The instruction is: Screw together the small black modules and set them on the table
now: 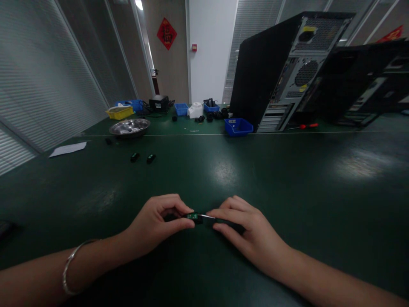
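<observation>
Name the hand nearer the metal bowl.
Left. The metal bowl lies beyond the left hand, a little leftward; the right hand is farther off, well to the bowl's right.

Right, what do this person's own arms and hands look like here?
The left hand and right hand are ungloved, with no sleeves on the visible forearms. A thin, silvery bangle circles the left wrist; the right wrist shows none.

Bench (271, 179) is dark green. Device (192, 216) is black and green; tool (225, 221) is black and silver. Basket (120, 114) is yellow; door hanging (166, 33) is red with black character.
</observation>
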`<state>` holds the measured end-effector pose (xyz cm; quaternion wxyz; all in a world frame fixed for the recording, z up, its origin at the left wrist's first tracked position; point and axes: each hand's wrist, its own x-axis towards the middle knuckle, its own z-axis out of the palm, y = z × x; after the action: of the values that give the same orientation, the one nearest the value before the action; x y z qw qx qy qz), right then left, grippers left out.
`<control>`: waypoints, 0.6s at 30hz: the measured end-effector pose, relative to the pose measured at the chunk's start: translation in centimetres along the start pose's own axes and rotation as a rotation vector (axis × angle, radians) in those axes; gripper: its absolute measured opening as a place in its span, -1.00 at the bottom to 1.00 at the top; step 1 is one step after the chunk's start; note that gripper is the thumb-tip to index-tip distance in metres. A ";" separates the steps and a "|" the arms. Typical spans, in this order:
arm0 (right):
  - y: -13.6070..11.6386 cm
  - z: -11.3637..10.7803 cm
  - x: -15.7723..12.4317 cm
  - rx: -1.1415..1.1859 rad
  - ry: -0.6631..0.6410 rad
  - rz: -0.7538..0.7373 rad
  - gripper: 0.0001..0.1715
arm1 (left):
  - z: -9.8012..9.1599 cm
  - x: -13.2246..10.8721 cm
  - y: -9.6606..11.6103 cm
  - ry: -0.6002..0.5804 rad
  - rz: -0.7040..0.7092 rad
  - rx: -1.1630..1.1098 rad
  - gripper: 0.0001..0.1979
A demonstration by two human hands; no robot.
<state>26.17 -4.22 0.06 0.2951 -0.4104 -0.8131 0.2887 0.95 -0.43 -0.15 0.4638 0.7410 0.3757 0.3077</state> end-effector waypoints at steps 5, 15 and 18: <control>-0.3 0.1 -0.1 -0.142 0.038 -0.021 -0.68 | 0.1 -0.1 0.0 0.040 0.039 0.099 -0.92; -0.5 -0.1 0.1 0.021 0.022 0.026 -0.70 | 0.0 0.2 0.0 0.022 0.004 -0.038 -0.92; -0.6 -0.1 0.2 0.091 0.015 0.039 -0.70 | 0.1 0.2 -0.1 0.016 -0.009 -0.092 -0.91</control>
<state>25.91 -4.32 0.60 0.3139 -0.4145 -0.7887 0.3281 1.09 -0.24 -0.22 0.4958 0.7148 0.3679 0.3284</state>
